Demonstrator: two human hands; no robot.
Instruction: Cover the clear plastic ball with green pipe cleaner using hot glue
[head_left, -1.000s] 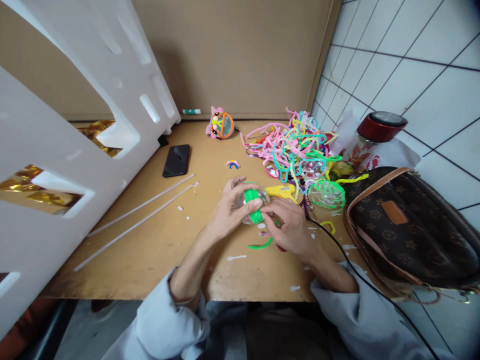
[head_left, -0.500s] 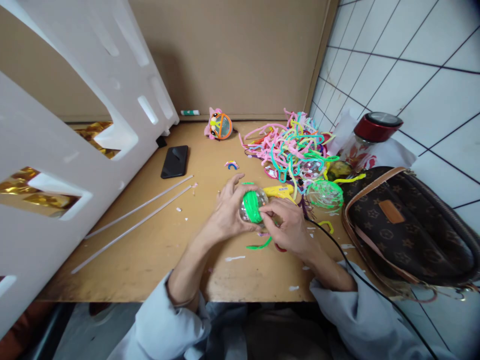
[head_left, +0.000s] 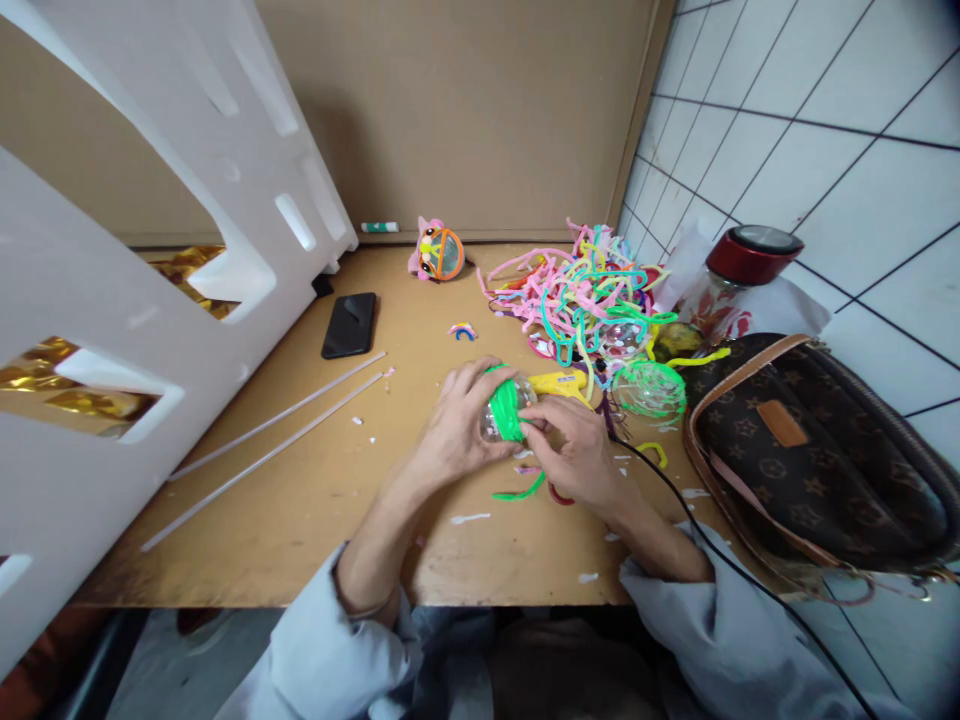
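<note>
My left hand point(head_left: 457, 425) cups a clear plastic ball point(head_left: 504, 412) that is wrapped in bright green pipe cleaner. My right hand point(head_left: 574, 450) pinches the green strand against the ball's right side. Both hands rest low over the wooden desk point(head_left: 315, 490). A loose green pipe cleaner piece point(head_left: 517, 491) lies just below them. Behind my fingers lies a yellow glue gun point(head_left: 559, 381), its black cord point(head_left: 720, 560) running past my right wrist.
A tangle of coloured pipe cleaners point(head_left: 585, 290) and a second green-wrapped ball point(head_left: 649, 388) sit to the right. Further right are a brown patterned bag point(head_left: 810, 450) and a red-lidded jar point(head_left: 739, 275). A black phone point(head_left: 350, 323), two glue sticks point(head_left: 277, 425), a pink toy point(head_left: 439, 252) and white foam panels point(head_left: 112, 270) lie left.
The ball has turned in my hands, showing more of the green wrap. My left fingers have closed over its top, and my right fingers moved up against its side.
</note>
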